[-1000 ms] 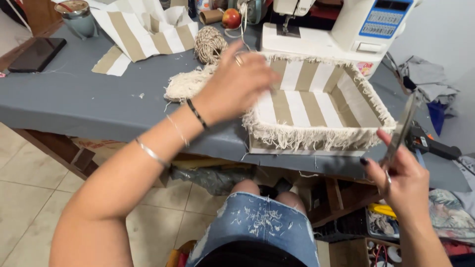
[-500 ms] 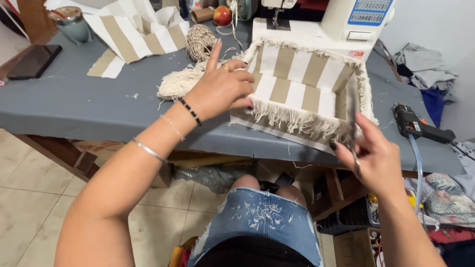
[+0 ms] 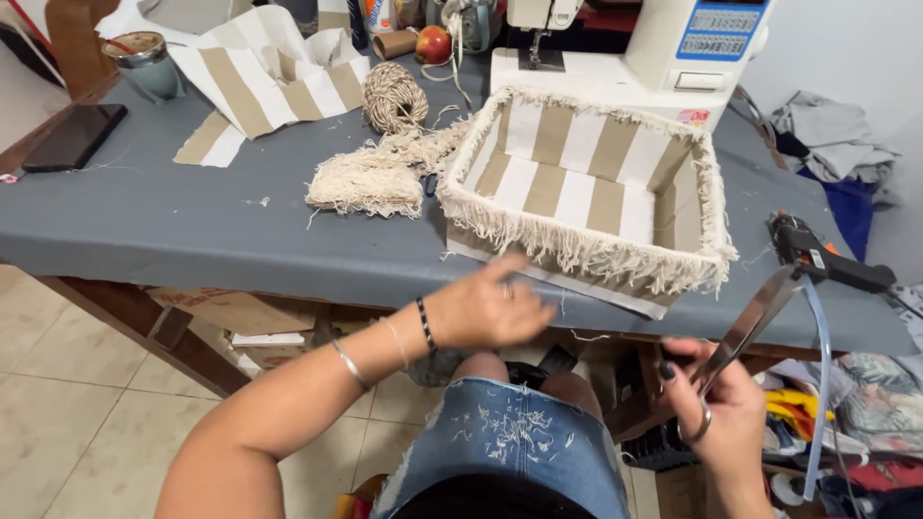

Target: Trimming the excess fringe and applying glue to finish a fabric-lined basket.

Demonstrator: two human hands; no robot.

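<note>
The beige-and-white striped fabric box with fringed rim (image 3: pixel 586 187) sits at the near edge of the grey-covered desk (image 3: pixel 192 231). The left hand (image 3: pixel 495 309), loose and empty, hovers just before it; the right hand (image 3: pixel 716 413) grips long steel scissors (image 3: pixel 750 322), blades angled upward. Black glue gun (image 3: pixel 817 258) lies right; fringe trim (image 3: pixel 370 181) and twine ball (image 3: pixel 392 96) left.

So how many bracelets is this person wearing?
3, all on the left arm: a black beaded bracelet at the wrist, a thin chain beside it, a silver bangle further up. The right wrist shows none.
</note>
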